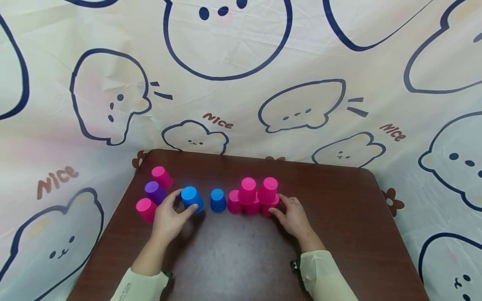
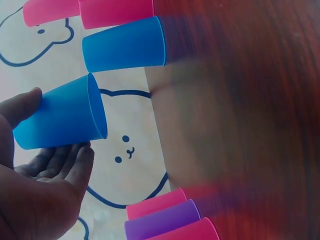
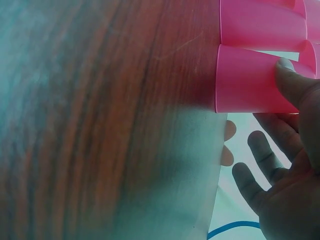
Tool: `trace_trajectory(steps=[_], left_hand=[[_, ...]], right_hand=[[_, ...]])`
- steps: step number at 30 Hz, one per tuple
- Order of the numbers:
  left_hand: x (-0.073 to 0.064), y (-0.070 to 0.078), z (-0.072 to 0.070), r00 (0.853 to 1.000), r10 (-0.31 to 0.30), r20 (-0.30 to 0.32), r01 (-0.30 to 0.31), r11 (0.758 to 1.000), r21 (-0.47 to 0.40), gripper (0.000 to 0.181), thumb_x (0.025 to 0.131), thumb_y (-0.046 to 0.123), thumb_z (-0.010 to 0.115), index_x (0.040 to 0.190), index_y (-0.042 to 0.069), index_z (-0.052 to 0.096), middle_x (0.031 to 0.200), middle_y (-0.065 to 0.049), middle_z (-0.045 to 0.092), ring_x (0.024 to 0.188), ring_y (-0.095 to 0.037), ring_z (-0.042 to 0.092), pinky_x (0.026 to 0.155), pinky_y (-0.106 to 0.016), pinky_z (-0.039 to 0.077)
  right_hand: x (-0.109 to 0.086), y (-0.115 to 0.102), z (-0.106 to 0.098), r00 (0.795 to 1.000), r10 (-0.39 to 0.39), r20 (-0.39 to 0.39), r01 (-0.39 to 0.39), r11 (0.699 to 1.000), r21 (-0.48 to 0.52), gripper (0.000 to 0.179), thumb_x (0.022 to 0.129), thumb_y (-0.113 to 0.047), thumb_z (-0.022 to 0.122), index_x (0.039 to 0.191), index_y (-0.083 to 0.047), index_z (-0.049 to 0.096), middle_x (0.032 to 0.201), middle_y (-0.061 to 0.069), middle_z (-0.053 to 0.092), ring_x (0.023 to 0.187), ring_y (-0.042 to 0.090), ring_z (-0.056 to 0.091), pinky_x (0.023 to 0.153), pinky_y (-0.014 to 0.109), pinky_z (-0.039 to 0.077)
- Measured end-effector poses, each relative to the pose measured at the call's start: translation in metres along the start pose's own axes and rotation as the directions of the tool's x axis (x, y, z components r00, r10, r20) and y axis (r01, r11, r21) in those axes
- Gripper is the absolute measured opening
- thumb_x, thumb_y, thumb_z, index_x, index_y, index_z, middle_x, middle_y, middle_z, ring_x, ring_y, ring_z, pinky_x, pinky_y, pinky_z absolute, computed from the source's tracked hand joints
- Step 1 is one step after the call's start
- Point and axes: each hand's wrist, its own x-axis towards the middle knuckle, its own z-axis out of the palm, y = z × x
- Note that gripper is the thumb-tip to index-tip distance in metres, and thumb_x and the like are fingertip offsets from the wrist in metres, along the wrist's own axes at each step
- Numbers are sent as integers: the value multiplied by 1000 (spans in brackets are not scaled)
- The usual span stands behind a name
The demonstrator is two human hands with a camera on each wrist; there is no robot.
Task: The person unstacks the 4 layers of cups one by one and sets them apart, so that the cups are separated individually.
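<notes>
My left hand grips a blue cup between thumb and fingers. In the left wrist view that upside-down cup is raised off the table. A second blue cup stands inverted to its right, beside a row of pink cups. My right hand holds the rightmost lower pink cup, thumb on the near side and index finger behind; its other fingers are spread. Two pink cups, a left one and a right one, sit upside down on top of the lower pink row.
At the table's left stand a far pink cup, a purple cup and a near pink cup, all inverted. The brown table meets a cartoon-printed cloth at its back and sides.
</notes>
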Motion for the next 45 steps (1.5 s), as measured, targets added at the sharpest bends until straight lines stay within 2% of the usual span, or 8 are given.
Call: trace_trajectory(steps=[8, 13, 24, 30, 38, 45], left_hand=[[-9, -8, -3, 1000, -10, 5, 10, 1000, 0, 74, 92, 31, 81, 151, 4, 46, 148, -24, 53, 133, -48, 54, 102, -57, 50], [-17, -16, -4, 999, -40, 4, 40, 999, -1, 75, 92, 32, 81, 152, 5, 45, 150, -24, 51, 134, -49, 53, 102, -59, 49], [-27, -34, -5, 998, -64, -9, 64, 998, 20, 76, 92, 32, 81, 152, 3, 44, 149, -25, 51, 134, -50, 53, 101, -58, 49], [-29, -38, -4, 996, -91, -17, 92, 996, 22, 76, 92, 31, 81, 152, 3, 44, 150, -25, 51, 135, -50, 52, 101, -58, 49], [-30, -40, -7, 996, -83, -32, 84, 996, 29, 74, 92, 28, 81, 152, 3, 45, 149, -25, 52, 133, -50, 53, 101, -56, 50], [-34, -42, -12, 993, -107, -47, 108, 994, 20, 74, 92, 29, 81, 151, 3, 45, 150, -25, 51, 135, -50, 52, 102, -57, 49]], right_hand=[[0, 1, 2, 1000, 2, 6, -2, 1000, 2, 70, 90, -39, 81, 150, -14, 55, 129, 9, 67, 115, 27, 57, 98, 50, 55], [-1, 1, 2, 1000, 4, 16, -4, 1000, -1, 70, 91, -39, 81, 150, -14, 55, 130, 10, 67, 115, 27, 57, 98, 50, 55], [-1, 1, 2, 1000, 4, 7, -4, 1000, -4, 69, 91, -40, 81, 150, -15, 55, 131, 9, 67, 117, 27, 57, 99, 51, 55], [-1, 1, 1, 1000, -1, 15, 1, 1000, -6, 68, 91, -39, 80, 150, -14, 55, 132, 9, 67, 118, 27, 56, 100, 51, 54], [0, 3, 1, 1000, -23, 3, 23, 1000, -13, 66, 91, -39, 81, 147, -13, 57, 131, 10, 68, 118, 28, 57, 101, 50, 53], [1, 2, 0, 1000, -12, 8, 12, 1000, 0, 69, 91, -39, 81, 149, -13, 56, 128, 10, 67, 115, 28, 57, 99, 51, 55]])
